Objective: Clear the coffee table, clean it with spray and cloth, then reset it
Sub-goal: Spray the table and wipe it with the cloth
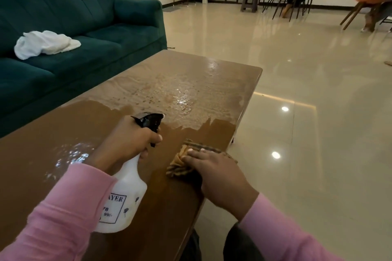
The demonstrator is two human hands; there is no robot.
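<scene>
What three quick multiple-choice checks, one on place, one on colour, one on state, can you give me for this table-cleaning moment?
1. Where does the white cloth lie?
A. on the sofa
B. on the floor
C. on the table

2. What colour is the sofa?
A. grey
B. dark green
C. red

3. What is the right hand doing?
A. hanging free
B. lifting a cup
C. pressing the striped cloth flat

Answers: 1 A, the white cloth lies on a sofa cushion. 2 B, its upholstery is dark green. 3 C, the right hand lies flat on the striped cloth on the coffee table; the left hand grips the spray bottle.
</scene>
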